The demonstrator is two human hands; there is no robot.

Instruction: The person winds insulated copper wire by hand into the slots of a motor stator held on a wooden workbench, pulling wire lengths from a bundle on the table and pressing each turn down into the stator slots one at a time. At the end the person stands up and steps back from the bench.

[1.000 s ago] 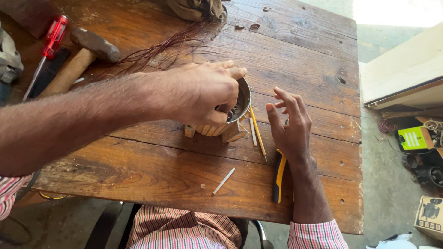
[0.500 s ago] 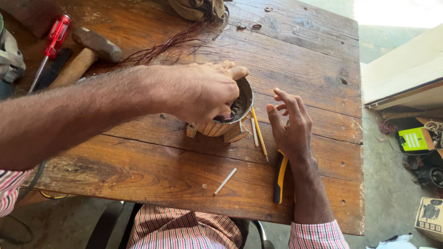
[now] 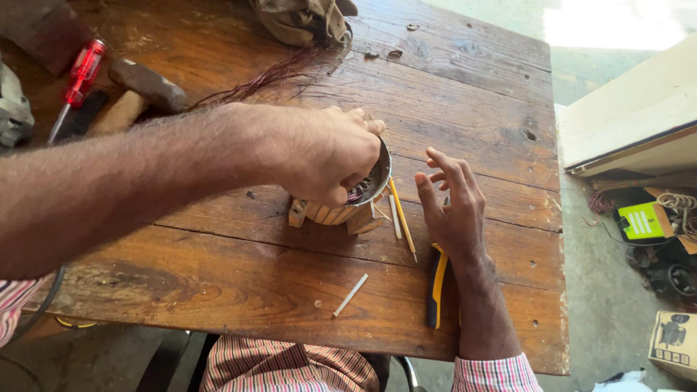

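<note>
My left hand (image 3: 323, 156) grips a round metal motor stator (image 3: 363, 194) with copper windings inside, its fingers curled over the rim and into the bore. The stator rests on small wooden blocks (image 3: 298, 213) on the wooden table (image 3: 465, 109). My right hand (image 3: 454, 207) hovers just right of the stator with fingers spread, holding nothing. Thin sticks (image 3: 401, 218) lie between the stator and my right hand. A yellow-and-black handled pliers (image 3: 434, 287) lies under my right wrist.
A red-handled screwdriver (image 3: 81, 72) and a hammer (image 3: 141, 87) lie at the far left. A bundle of reddish wire (image 3: 268, 76) runs to a cloth bag (image 3: 301, 22) at the back. A white stick (image 3: 351, 295) lies near the front edge. Boxes sit on the floor at right.
My left hand has shifted slightly on the stator, fingers pushed further into the bore. My right hand stays beside it, fingers spread.
</note>
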